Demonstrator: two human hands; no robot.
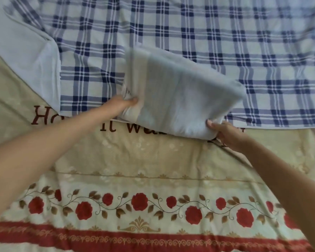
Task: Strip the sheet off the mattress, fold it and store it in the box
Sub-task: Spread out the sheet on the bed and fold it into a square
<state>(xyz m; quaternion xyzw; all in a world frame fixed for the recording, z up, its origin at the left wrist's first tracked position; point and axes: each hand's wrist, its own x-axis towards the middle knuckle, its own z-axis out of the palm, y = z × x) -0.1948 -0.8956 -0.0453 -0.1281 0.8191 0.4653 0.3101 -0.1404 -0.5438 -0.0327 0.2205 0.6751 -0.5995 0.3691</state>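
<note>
A folded pale blue-grey sheet (pixel 180 95) forms a thick rectangular bundle, tilted, in the middle of the view above the bed. My left hand (pixel 122 104) grips its left lower corner, thumb on top. My right hand (pixel 224 133) grips its right lower corner, with its thumb on the near face. The bundle is blurred. No box is in view.
A blue-and-white plaid cloth (pixel 225 42) covers the far half of the bed, with a white corner turned over at the left (pixel 31 60). A beige cover with red roses and dark lettering (pixel 135 188) spreads over the near half.
</note>
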